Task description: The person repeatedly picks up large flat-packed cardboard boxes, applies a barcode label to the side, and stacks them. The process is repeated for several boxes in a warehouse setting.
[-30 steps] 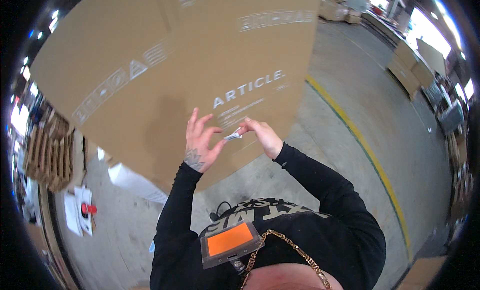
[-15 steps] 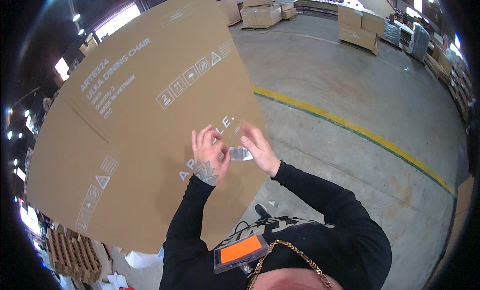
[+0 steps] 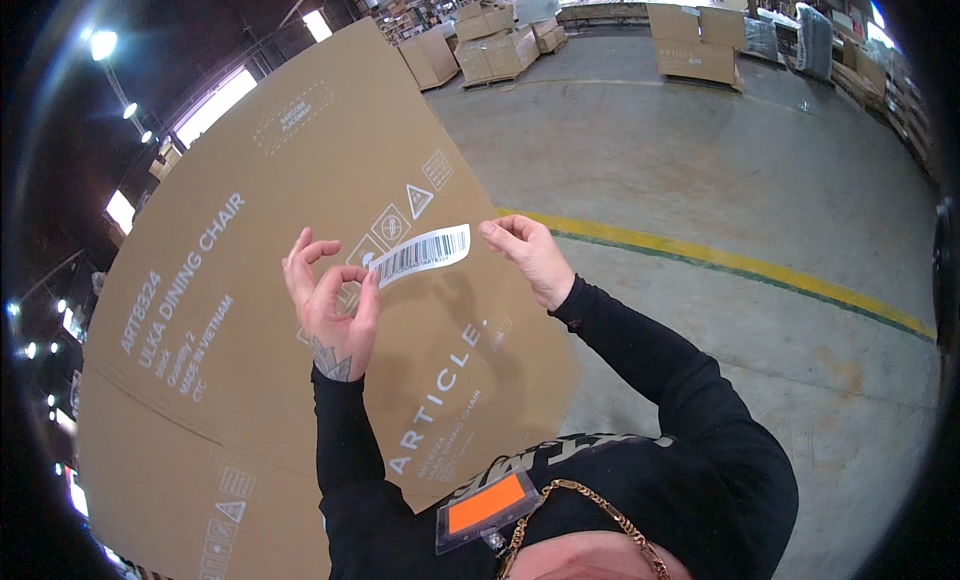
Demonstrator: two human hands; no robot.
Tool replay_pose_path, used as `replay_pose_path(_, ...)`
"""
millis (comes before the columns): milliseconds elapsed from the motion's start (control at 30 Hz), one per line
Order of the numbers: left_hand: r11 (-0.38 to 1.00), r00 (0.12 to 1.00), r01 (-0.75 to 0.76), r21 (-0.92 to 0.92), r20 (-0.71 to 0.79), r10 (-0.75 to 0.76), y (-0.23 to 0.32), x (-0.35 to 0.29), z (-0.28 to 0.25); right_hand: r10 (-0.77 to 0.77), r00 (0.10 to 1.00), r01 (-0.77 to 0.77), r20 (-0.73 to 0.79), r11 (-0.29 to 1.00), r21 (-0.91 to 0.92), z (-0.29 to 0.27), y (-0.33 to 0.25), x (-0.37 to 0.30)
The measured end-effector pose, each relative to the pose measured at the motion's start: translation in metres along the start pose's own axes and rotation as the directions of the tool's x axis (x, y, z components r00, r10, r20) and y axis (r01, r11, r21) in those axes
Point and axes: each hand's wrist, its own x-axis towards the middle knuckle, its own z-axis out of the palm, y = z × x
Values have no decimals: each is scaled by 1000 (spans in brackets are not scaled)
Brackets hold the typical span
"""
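Note:
Between the thumb and a finger of my left hand (image 3: 335, 305), the left end of a white barcode label (image 3: 425, 254) is pinched, the other fingers fanned out. The label curves slightly and is held over the face of a large brown cardboard box (image 3: 290, 380) with white print and handling symbols. Just off the label's right end is my right hand (image 3: 528, 255), thumb and fingertips pressed together. A narrow gap shows between those fingertips and the label; whether they hold anything is hidden.
Beyond the box's right edge lies a grey concrete floor (image 3: 610, 150) with a yellow and green line (image 3: 730, 262) across it. Stacked cartons (image 3: 695, 45) and palletised boxes (image 3: 497, 52) stand at the back. More pallets (image 3: 905, 130) are at the far right.
The label has come up higher and turned to show its barcode fully. My left hand has moved up and left, my right hand slightly up. The view of the box has shifted.

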Motion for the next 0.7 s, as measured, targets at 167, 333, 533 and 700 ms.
replay_pose_path(167, 1000, 1000, -12, 15, -21, 13, -21, 27, 21, 5, 992, -1, 124, 1000, -31, 7, 1, 51)
replay_pose_path(333, 993, 986, 113, 12, -122, -111, -44, 42, 34, -92, 967, 98, 236, 995, -13, 22, 15, 104)
replay_pose_path(533, 950, 920, 265, 165, -337, -198, -82, 74, 41, -452, 835, 485, 314, 874, -31, 52, 0, 200)
replay_pose_path(700, 810, 848, 352, 469, -526, -63, -107, 107, 36, -762, 587, 809, 275, 568, -155, 99, -33, 259)
